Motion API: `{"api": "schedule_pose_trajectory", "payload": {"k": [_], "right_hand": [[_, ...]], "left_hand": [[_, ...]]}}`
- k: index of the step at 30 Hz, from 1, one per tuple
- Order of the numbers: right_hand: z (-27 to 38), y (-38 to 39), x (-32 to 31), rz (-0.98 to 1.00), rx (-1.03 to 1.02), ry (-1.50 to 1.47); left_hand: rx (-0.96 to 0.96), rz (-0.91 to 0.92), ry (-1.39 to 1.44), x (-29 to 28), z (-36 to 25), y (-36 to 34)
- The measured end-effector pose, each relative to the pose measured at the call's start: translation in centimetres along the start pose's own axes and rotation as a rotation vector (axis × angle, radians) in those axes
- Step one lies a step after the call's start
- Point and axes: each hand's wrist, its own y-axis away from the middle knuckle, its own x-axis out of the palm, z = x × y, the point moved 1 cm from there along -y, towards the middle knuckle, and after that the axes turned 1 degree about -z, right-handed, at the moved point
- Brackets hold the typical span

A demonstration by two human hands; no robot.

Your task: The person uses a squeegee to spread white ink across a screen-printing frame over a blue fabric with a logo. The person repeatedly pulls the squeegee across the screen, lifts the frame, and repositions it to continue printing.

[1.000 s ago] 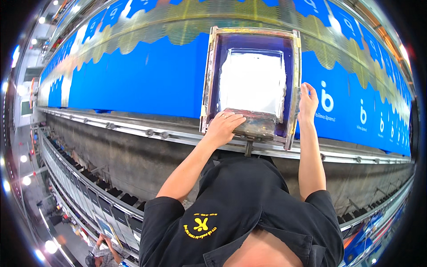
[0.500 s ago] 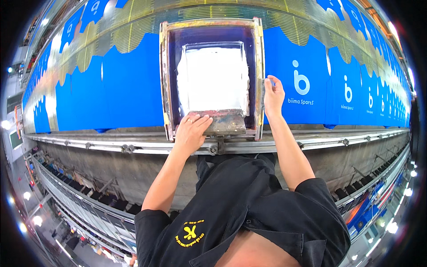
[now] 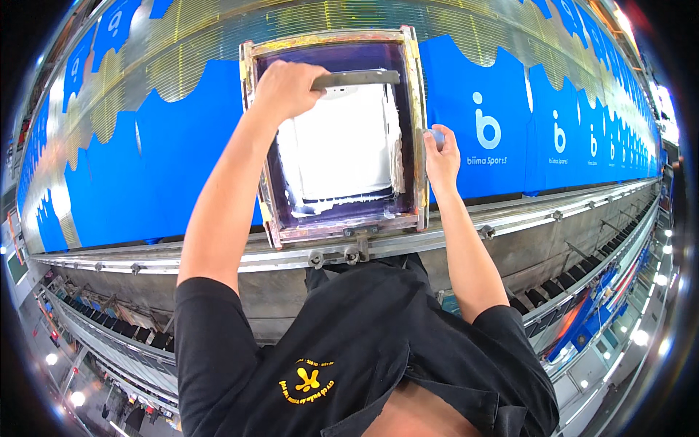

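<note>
A screen-printing frame with worn, ink-stained rails lies over the blue fabric in front of me. White ink covers the middle of its dark mesh. Near the frame's far end, my left hand is closed around the left end of a squeegee, which lies crosswise over the ink's far edge. My right hand rests at the frame's right rail, its thumb and fingers closed on that side around a small bluish part. The fabric directly under the frame is hidden.
Blue fabric panels line the long table on both sides; those to the right carry a white print. A metal rail with clamps runs along the near edge, close to my body. Racks stand behind me on the left.
My left hand has carried the squeegee from the frame's near end to its far end, now gripping it from above. The right hand stays by the right rail, its fingers more closed.
</note>
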Motion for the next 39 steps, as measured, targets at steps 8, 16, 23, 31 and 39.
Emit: {"api": "schedule_pose_trajectory", "payload": {"k": [8,16,23,31,39], "right_hand": [[11.5,-5.8,2.6,-0.149,-0.847,0.288],[15.0,-7.0,9.5,0.306,-0.858,0.662],[7.0,6.9,3.0,0.381,-0.913,0.534],[5.3,9.6,-1.8,0.378,-0.709,0.232],[2.3,-0.9,-1.9,0.051,-0.069,0.143]], "left_hand": [[-0.158,0.087,-0.113,0.2,0.6,-2.2],[-0.188,0.057,-0.094,1.6,0.1,-0.9],[-0.128,-0.088,0.015,8.6,-6.3,14.4],[-0.163,0.255,0.129,6.5,-8.5,16.5],[-0.131,0.142,-0.004,-0.5,-2.6,3.0]]}}
